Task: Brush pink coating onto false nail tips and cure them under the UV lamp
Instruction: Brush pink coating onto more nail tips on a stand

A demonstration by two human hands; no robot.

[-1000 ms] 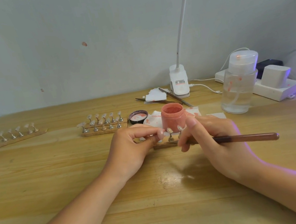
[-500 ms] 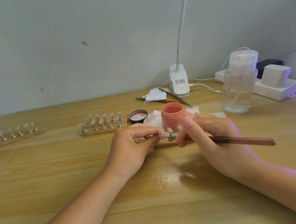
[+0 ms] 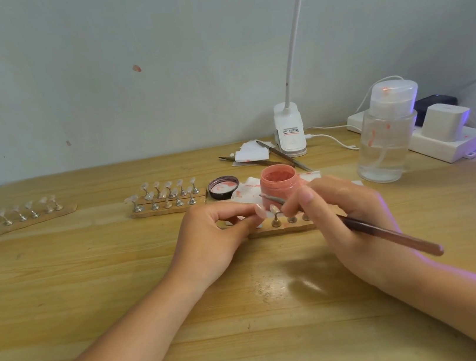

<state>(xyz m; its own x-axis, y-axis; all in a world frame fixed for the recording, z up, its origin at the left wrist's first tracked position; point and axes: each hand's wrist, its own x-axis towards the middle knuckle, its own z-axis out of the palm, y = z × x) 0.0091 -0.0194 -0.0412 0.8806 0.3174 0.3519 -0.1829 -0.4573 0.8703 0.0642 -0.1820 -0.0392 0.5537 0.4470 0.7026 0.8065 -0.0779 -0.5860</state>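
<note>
Item: wooden table (image 3: 61,287), which I am viewing from above and behind the hands, carrying everything listed here. Item: my right hand (image 3: 351,225), sitting at about 3 o'clock from the work and pinching the brush (image 3: 390,235) between thumb and fingertips; the brush's long axis is running from 4 o'clock at its handle end up to 10 o'clock at its tip, which is hovering just in front of the pink jar (image 3: 280,181). Item: my left hand (image 3: 214,239), lying at 9 o'clock, its fingers curled and pinching at the left end of the cork strip (image 3: 284,229), seemingly steadying it; I cannot tell exactly what the fingertips are closing on. Item: the pink jar, standing open at 12 o'clock from the strip, its lid (image 3: 223,187) lying just beside it at 9 o'clock. Item: the false nail tip (image 3: 273,208) being worked, standing on a small metal post at the strip's left end, between the two hands and just below the brush tip, so the right hand is the nearer; it is looking pale and glossy, and I cannot tell how fully it is coated. I am judging the next stroke as a short drop toward 6 o'clock. Item: further strips of clear tips (image 3: 168,195) are waiting at 10 o'clock, well apart.
</note>
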